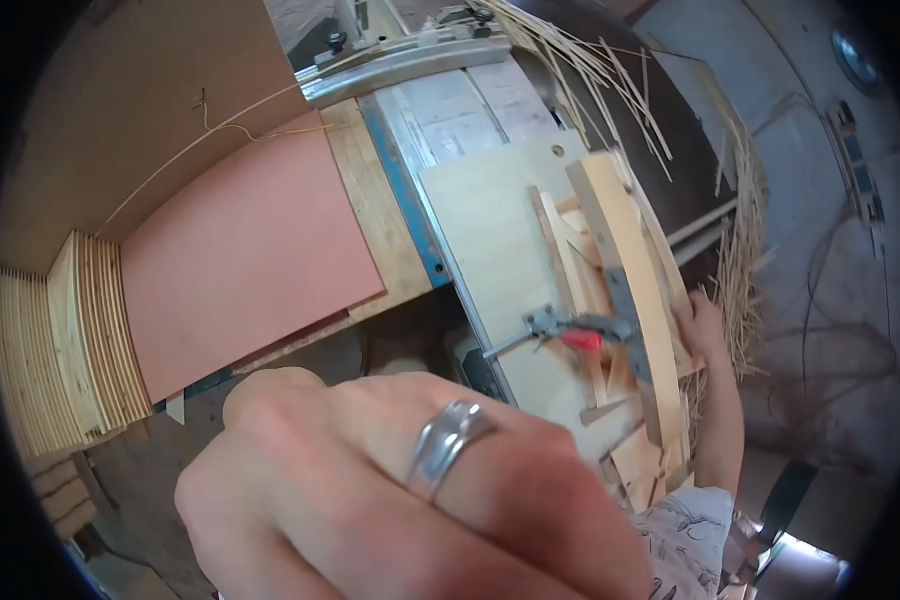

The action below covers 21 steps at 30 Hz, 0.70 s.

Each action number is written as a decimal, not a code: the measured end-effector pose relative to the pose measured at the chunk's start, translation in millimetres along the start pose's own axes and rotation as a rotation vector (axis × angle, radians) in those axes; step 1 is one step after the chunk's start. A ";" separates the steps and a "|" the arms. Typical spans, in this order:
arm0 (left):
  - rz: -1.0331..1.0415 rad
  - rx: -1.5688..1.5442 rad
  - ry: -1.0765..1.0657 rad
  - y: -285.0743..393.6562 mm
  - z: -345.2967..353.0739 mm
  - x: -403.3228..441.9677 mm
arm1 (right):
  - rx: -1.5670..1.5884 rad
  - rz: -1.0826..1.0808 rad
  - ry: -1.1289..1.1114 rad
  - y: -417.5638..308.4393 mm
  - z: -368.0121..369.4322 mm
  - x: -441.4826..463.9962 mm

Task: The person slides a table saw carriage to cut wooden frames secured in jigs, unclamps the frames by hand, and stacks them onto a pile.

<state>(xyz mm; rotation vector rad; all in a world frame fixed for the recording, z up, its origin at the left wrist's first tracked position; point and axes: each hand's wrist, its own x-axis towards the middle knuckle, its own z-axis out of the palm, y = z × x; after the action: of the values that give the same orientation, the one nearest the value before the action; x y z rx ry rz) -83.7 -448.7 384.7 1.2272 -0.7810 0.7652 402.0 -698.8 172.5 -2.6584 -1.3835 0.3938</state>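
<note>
Very close to the camera, my left hand [400,490] is closed, with its knuckles toward me and a silver ring [453,440] on one finger. Whatever its fingers may hold is hidden. At the right, my right hand [708,330] grips the outer edge of a curved wooden piece [670,270], its fingers partly hidden. That piece lies along a wooden jig [625,260] with a thick curved bar on top. A toggle clamp with a red grip [582,340] is mounted on the jig. Beneath it is a pale plywood board [490,210] on the saw's sliding table.
A pinkish panel [250,260] lies left of the metal saw table [460,110]. Stacked wooden slats [95,340] stand at the far left. A metal fence [410,65] crosses the far end. Thin offcut strips [745,270] pile up along the right side.
</note>
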 end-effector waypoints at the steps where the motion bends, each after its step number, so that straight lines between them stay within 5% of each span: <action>1: 0.008 -0.047 -0.031 -1.0 8.6 2.6 | 0.027 0.073 -0.027 -37.6 -31.2 -7.2; 8: 0.025 -0.142 -0.162 5.9 56.3 -4.0 | 0.125 0.062 0.337 -47.7 -47.3 -15.3; 10: 0.024 -0.086 -0.113 15.6 63.6 -19.0 | 0.144 -0.234 0.169 -52.9 -1.4 12.8; 12: 0.011 0.063 0.052 25.5 66.6 -44.0 | 0.360 -0.048 -0.107 -10.9 63.9 63.1; 14: -0.082 0.289 0.593 32.5 85.7 -82.3 | 0.295 -0.136 -0.194 52.6 121.2 131.5; 15: -0.179 0.384 0.702 37.4 82.7 -97.2 | 0.272 -0.098 -0.246 40.5 108.0 118.0; 18: -0.206 0.440 0.795 51.3 69.4 -150.3 | 0.390 0.054 -0.239 -12.2 33.8 83.0; 21: -0.353 0.496 0.888 80.0 54.9 -199.0 | 0.035 -0.023 -0.075 -17.9 7.9 106.4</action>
<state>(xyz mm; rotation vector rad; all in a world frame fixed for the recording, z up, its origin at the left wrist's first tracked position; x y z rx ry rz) -261.4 -505.7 265.5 1.2326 0.3656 1.1121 444.0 -601.5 150.4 -2.6226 -1.4130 0.5150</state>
